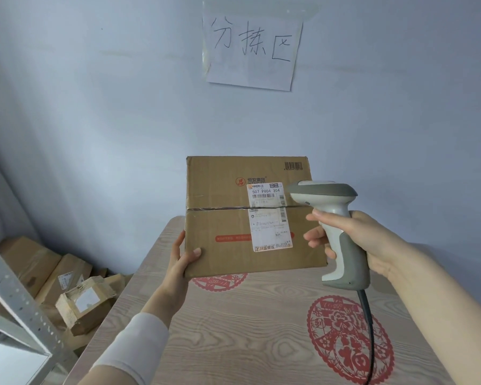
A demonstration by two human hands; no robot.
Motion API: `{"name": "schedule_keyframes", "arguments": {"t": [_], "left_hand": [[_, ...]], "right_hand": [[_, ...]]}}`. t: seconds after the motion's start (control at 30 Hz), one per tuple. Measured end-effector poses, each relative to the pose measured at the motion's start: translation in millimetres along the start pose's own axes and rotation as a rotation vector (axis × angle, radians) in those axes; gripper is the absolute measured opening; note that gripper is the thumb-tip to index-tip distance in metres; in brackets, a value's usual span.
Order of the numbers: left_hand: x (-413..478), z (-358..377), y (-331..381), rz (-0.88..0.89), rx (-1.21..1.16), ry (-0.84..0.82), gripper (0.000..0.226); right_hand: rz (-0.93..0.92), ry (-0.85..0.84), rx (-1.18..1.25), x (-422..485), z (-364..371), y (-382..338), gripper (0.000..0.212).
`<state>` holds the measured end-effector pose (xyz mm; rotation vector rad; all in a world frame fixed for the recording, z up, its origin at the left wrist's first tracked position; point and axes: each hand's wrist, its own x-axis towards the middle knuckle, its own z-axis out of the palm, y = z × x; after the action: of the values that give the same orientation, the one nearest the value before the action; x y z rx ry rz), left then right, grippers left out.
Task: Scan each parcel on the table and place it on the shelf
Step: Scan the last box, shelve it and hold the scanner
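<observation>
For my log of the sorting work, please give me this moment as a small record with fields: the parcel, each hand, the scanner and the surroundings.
parcel: brown cardboard, held tilted over the far end of the table, shipping label facing the camera
left hand: grips the parcel's lower left corner
right hand: grips the scanner by its handle
scanner aim: head points towards the shipping label
shelf: grey metal frame, lower left
floor: more cardboard boxes left of the table
wall: handwritten paper sign

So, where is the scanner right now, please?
The scanner is right of centre in the head view, gripped by the right hand, nose beside the label on the parcel.
</observation>
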<state>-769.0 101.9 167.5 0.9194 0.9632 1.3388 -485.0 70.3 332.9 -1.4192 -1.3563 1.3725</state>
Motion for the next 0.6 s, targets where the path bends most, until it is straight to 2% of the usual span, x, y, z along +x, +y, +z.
{"name": "schedule_keyframes", "arguments": {"t": [0.17, 0.27, 0.33, 0.37, 0.47, 0.5, 0.53, 0.57, 0.6], "left_hand": [[-30.9, -16.7, 11.2, 0.045, -0.065, 0.055, 0.085], [-55.5, -31.9, 14.1, 0.043, -0.177, 0.178, 0.080], [-76.1, -45.6, 16.2, 0.058, -0.256, 0.285, 0.063], [-87.8, -52.2, 19.2, 0.079, -0.287, 0.334, 0.064], [-127.2, -71.4, 33.5, 0.128, -0.302, 0.469, 0.101], [-143.4, -74.4, 42.5, 0.151, -0.304, 0.494, 0.096], [-160.6, -79.5, 50.2, 0.184, -0.304, 0.515, 0.079], [-177.9, -82.1, 59.7, 0.207, -0.301, 0.553, 0.064], [-195.8, -86.4, 68.9, 0.237, -0.280, 0.589, 0.062]], "right_hand": [[-0.123, 0.112, 0.109, 11.2, -1.5, 0.3, 0.021], [-0.188, 0.118, 0.140, 22.6, 10.4, 4.5, 0.022], [-0.228, 0.095, 0.143, 30.7, 26.2, 9.1, 0.030], [-0.247, 0.075, 0.147, 34.1, 36.1, 12.1, 0.034], [-0.294, -0.040, 0.158, 36.4, 75.3, 17.7, 0.058], [-0.303, -0.087, 0.160, 35.5, 90.5, 18.0, 0.065], [-0.311, -0.128, 0.156, 33.4, 106.8, 16.4, 0.067], [-0.321, -0.172, 0.152, 30.0, 123.8, 13.5, 0.063], [-0.334, -0.220, 0.158, 24.9, 141.0, 9.6, 0.053]]}}
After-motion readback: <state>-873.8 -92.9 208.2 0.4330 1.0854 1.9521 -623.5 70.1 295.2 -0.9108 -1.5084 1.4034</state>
